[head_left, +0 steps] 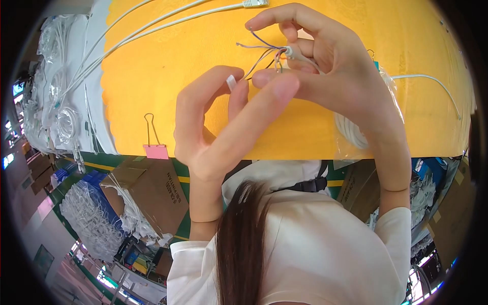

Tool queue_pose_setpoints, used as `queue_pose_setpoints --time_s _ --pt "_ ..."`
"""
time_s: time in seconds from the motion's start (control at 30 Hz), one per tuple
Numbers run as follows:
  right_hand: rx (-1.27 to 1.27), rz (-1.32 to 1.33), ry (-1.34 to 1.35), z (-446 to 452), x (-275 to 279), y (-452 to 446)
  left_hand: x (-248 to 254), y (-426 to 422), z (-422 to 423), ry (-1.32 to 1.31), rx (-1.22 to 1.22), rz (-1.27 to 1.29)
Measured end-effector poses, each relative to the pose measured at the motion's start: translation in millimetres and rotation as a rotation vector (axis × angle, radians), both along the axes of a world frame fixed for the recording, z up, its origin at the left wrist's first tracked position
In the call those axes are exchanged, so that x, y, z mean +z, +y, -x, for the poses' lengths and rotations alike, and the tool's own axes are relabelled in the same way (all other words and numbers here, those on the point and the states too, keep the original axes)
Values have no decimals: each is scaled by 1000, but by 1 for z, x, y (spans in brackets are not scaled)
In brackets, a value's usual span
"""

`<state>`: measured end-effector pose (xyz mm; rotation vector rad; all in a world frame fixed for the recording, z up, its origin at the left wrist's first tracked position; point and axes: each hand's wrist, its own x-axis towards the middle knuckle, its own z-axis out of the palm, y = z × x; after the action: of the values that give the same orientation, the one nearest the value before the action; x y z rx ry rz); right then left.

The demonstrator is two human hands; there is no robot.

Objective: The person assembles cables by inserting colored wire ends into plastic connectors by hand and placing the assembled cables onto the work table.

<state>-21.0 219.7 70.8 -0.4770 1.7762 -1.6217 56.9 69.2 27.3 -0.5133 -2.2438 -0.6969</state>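
My right hand (330, 66) is closed in a pinch on the stripped end of a white cable (291, 52). Thin coloured wires (264, 48) fan out from it to the left, among them blue, brown, green and pale ones. My left hand (213, 122) is just left of the wires, its fingers curled and its thumb stretched out toward my right thumb. A small white strip (231, 82) shows between the curled fingers of my left hand; what it is, I cannot tell. One dark wire ends close to these fingers. The rest of the held cable is hidden behind my right hand.
A yellow mat (137, 91) covers the table. White cables (168, 35) with a clear plug (254, 3) cross its far left. A pink binder clip (155, 151) grips the near edge. Bagged white cable (351, 129) lies by my right forearm. Cardboard boxes (152, 188) stand below.
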Motion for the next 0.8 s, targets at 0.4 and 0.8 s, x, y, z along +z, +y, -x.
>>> queue_pose_setpoints --time_s 0.4,0.8 --pt "-132 -49 152 -17 -9 -11 -13 6 -3 -286 -176 -1116" --pt "-249 44 458 -22 -25 -12 -4 1 -4 -607 -317 -1399"
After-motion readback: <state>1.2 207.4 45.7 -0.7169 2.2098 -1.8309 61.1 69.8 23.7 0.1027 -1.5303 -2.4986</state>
